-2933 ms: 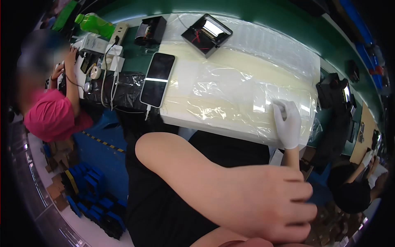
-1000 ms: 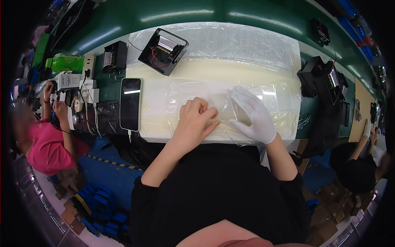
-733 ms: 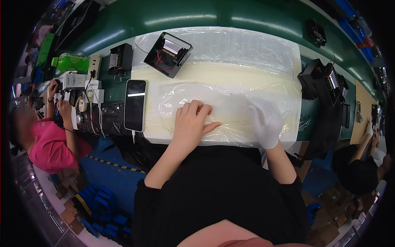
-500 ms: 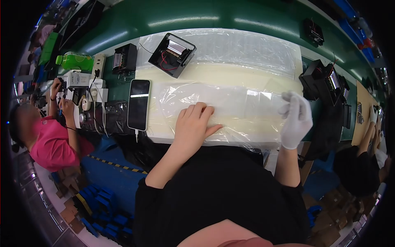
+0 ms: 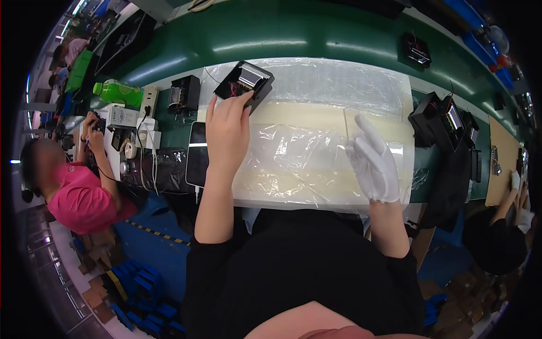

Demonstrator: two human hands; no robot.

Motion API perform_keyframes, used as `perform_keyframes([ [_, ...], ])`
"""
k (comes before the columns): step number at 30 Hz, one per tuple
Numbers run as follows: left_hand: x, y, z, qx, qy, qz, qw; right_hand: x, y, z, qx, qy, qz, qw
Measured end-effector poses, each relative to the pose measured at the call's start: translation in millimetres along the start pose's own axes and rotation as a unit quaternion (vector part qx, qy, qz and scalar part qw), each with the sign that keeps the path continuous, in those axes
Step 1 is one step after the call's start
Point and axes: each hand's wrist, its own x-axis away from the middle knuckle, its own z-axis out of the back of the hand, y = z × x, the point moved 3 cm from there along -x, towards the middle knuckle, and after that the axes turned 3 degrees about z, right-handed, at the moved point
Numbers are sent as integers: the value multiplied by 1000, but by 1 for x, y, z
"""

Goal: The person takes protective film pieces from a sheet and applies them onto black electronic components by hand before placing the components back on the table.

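Note:
My left hand [image 5: 228,127] is bare and reaches to a black box-shaped housing [image 5: 262,93] on the far left of the plastic-covered pad. Its fingers lie over the near rim, with the thumb by the side wall, and it is closed on that edge. Inside the housing show a shiny silver part and red wires; the hand hides its near portion. My right hand [image 5: 374,164] wears a white glove. Its fingers are stretched out and apart above the clear plastic film [image 5: 293,150], with nothing visible in them. Contact with the film I cannot tell.
Left of the pad are a phone [image 5: 196,152] with a cable, another black housing [image 5: 183,95], a power strip [image 5: 148,101] and a green bottle [image 5: 118,93]. More black housings [image 5: 437,121] stand at right. A person in pink [image 5: 84,195] works at left.
My left hand has moved from the middle of the film up and left to the black housing. My right hand has moved left over the film. The view has shifted slightly.

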Motion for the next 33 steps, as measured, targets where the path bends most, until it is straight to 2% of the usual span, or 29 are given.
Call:
perform_keyframes([
  [1,-4,2,2,-1,2,-5,1000,-2,-1,-3,-2,-1,4,1000],
  [2,-8,0,9,170,37,94,980,-3,-3,-7,15,-9,14,1000],
  [3,-9,0,14,335,69,191,920,-4,-5,-13,33,-16,23,999],
  [4,-8,1,17,485,97,283,822,-4,-7,-18,52,-23,29,998],
  [5,-6,3,15,614,122,363,690,-5,-8,-23,71,-31,34,996],
  [7,-12,15,5,743,-7,387,545,-7,-5,-37,120,-92,34,988],
  [8,-10,14,0,743,-5,386,547,-6,-2,-45,120,-94,34,988],
  [10,-7,21,-16,833,-112,322,435,1,4,-63,234,-155,80,956],
  [11,-9,25,-17,834,-113,320,436,3,8,-67,234,-154,82,956],
  [15,-9,37,-16,756,90,374,529,17,17,-82,391,-151,184,889],
  [16,-9,41,-15,757,89,373,529,19,19,-84,391,-151,186,889],
  [20,-11,48,-8,729,188,352,556,26,27,-90,407,-156,245,866],
  [21,-13,48,-7,730,189,351,556,25,27,-89,407,-158,247,865],
  [25,-14,45,-6,663,183,469,554,22,26,-85,400,-190,223,868],
  [26,-14,43,-5,662,184,469,555,21,20,-83,392,-168,200,882],
  [28,-15,42,-9,737,9,469,487,18,6,-81,382,-149,176,895],
  [30,-12,45,-11,779,-171,452,398,14,3,-71,306,-27,95,947],
  [33,-9,43,-14,792,-196,442,373,16,1,-74,284,-36,53,957],
])
